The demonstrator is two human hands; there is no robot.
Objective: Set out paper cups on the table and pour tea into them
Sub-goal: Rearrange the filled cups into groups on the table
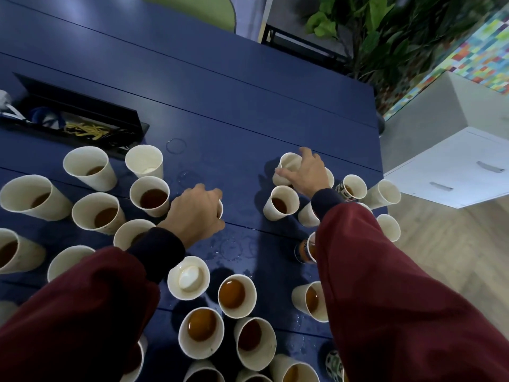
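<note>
Curling over a half-hidden cup (220, 209), the left grip (197, 213) holds it. The right grip (305, 173) clasps a far cup (289, 162) near the surface's (234, 106) right edge.

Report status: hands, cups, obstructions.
Left hand grips mostly hidden cup. Right hand grips far cup, no tea showing. Tea-filled cups crowd both; spill rings between.

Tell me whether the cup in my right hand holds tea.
Looks empty: the cup shows only pale inside, though fingers cover part.

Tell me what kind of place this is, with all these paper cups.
Probably an office meeting or break room: a long blue table with a built-in cable box, a white drawer cabinet beside it, and a big leafy plant.
</note>
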